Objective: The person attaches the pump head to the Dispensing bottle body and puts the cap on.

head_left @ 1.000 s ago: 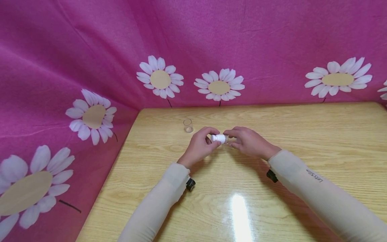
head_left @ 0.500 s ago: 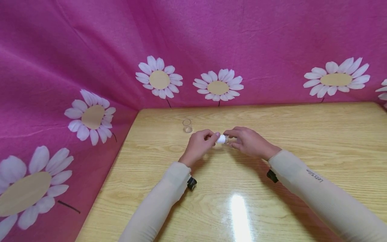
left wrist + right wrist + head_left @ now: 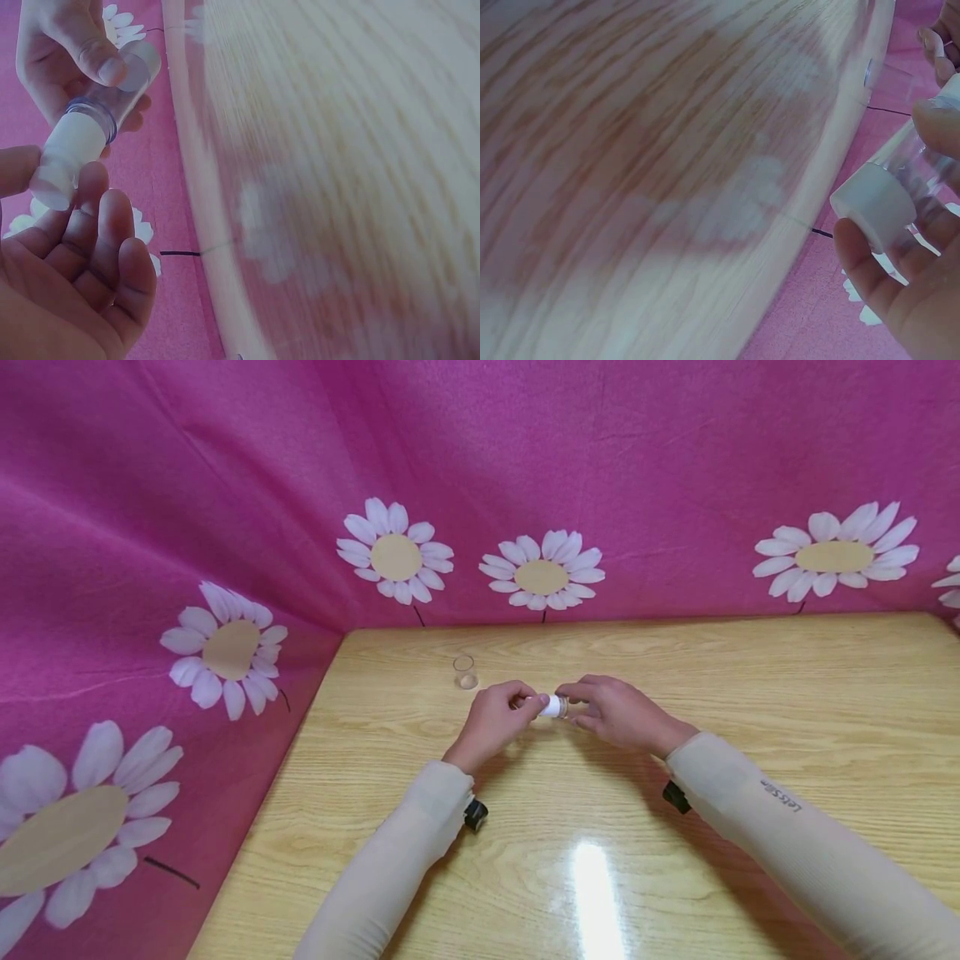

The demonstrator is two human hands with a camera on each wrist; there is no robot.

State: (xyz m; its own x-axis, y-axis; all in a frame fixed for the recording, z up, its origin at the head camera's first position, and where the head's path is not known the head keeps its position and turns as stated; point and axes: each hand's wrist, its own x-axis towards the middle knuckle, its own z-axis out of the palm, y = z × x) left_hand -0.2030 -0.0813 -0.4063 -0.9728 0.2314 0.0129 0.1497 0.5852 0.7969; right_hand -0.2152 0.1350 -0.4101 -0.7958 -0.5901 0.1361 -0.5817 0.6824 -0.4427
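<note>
Bottle [image 3: 555, 707], one, clear with white ends, contents indistinct; held sideways above the worktop [image 3: 750, 685], between left hand [image 3: 491, 722], pinching one white end, and right hand [image 3: 624, 714], gripping near the other. Cup [image 3: 466, 678], one, clear, contents indistinct; on the worktop, beyond the left hand.

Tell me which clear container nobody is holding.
The small clear cup, standing on the table beyond the left hand; the white-ended bottle is held by that hand and the right hand.
</note>
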